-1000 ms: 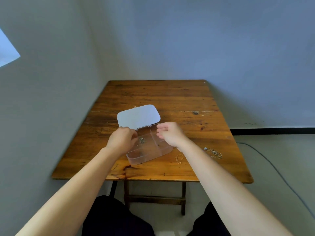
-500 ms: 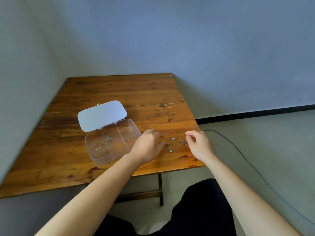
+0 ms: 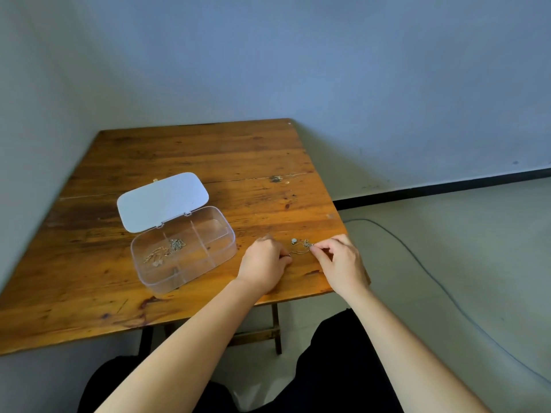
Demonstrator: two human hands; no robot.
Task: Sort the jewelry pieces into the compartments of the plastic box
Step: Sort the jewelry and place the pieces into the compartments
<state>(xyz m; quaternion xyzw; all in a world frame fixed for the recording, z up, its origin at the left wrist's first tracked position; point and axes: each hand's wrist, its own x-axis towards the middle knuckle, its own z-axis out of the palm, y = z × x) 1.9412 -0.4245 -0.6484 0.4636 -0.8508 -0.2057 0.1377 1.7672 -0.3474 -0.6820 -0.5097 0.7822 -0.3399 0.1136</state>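
Observation:
A clear plastic box [image 3: 226, 234] with several compartments stands open on the wooden table [image 3: 208, 156], its white lid [image 3: 162, 201] folded back. A gold chain [image 3: 155, 254] and a silver piece [image 3: 176, 244] lie in its left compartments. To the right of the box, near the table's front right corner, a thin silver necklace [image 3: 299, 248] with a round pendant lies stretched between my hands. My left hand [image 3: 264, 263] pinches its left end. My right hand [image 3: 343, 260] pinches its right end with thumb and forefinger.
The table's front edge runs just under my wrists and its right edge lies beside my right hand. A grey cable [image 3: 423, 272] trails across the floor on the right. Walls close in behind and to the left.
Both hands left the box and moved right to the necklace near the table's corner. They have closed on its two ends. My view turned right.

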